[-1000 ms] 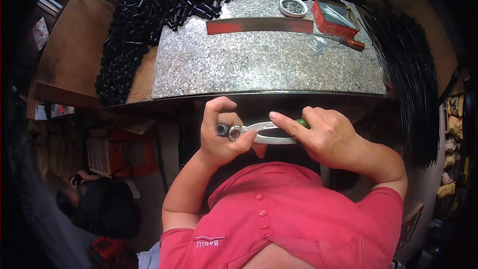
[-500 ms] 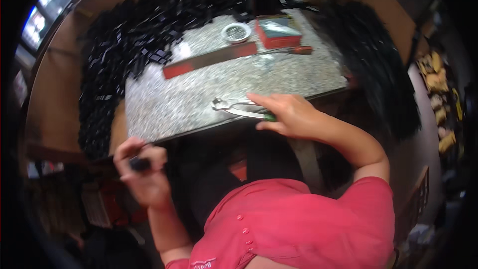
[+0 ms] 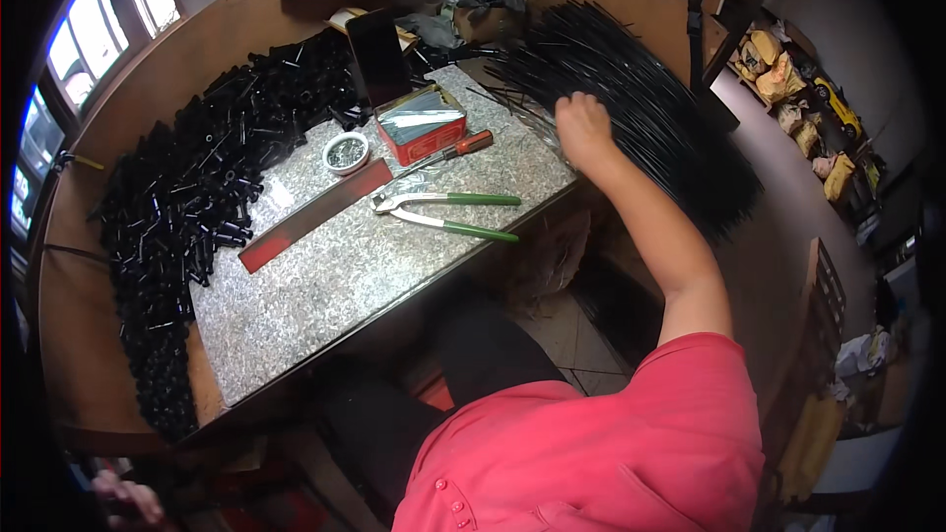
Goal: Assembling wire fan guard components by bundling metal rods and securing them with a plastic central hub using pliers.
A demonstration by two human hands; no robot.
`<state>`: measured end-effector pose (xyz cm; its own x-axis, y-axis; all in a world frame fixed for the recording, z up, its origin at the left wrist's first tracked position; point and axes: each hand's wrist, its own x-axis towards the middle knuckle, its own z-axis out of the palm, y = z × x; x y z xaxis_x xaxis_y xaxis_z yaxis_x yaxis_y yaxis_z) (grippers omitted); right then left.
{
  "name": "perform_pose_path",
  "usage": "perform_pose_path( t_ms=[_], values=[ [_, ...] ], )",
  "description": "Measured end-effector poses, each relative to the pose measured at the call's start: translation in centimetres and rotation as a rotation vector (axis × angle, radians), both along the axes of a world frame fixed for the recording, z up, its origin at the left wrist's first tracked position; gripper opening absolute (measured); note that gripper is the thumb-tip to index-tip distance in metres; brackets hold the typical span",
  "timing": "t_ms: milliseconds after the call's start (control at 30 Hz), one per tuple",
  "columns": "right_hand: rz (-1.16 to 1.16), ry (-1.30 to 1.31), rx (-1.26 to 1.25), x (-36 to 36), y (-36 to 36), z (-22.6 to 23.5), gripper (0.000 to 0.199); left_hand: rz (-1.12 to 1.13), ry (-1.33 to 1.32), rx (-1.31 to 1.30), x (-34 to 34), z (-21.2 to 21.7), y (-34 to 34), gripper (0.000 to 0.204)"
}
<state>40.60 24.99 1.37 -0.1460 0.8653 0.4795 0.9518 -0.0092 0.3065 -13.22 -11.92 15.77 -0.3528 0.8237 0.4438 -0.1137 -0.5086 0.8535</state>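
My right hand [image 3: 583, 128] reaches over the right end of the granite slab, against the edge of a big heap of thin black rods [image 3: 631, 89]. Its fingers are curled down, and what they grip is hidden. My left hand [image 3: 128, 495] is low at the far left, off the slab; it is blurred and its grip is unclear. Pincers with green handles [image 3: 483, 199] lie on the granite slab [image 3: 325, 310], jaws to the left. Behind them are a red-handled screwdriver [image 3: 473, 143], a long red-brown bar [image 3: 315, 219] and a white bowl [image 3: 331, 160] of small metal pieces.
A red tin [image 3: 429, 141] of silvery strips stands behind the screwdriver, with a dark phone-like slab [image 3: 377, 59] upright behind it. Short black tubes [image 3: 212, 153] pile along the left and back. A raised wooden rim [image 3: 74, 305] encloses the tabletop.
My right hand has let go of the pincers, now lying on the slab, and moved to the rods. My left hand, which held a small dark piece, has dropped to the lower left.
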Motion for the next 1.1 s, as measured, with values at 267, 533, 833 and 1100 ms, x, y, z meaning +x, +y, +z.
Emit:
perform_pose_path(
  t_ms=[267, 533, 833, 1100],
  values=[
    [-0.429, -0.08, 0.176, 11.0, 1.8, 1.9, 0.025, -0.118, -0.17, -0.85, -4.0, -25.5, -1.1, 0.028],
    [-0.378, -0.052, 0.176, 14.1, 3.3, 1.8, 0.016, 0.64, 1.111, -0.976, -17.3, -50.4, -2.6, 0.02],
    [-0.42, 0.185, -0.034, 13.8, 3.5, 5.1, 0.018, 0.391, 0.526, -0.975, -8.8, -40.3, 2.8, 0.032],
    [-0.391, 0.363, 0.001, 13.1, 4.8, 11.7, 0.023, 0.416, 1.147, -0.762, -2.4, -33.2, 3.2, 0.04]
  ],
)
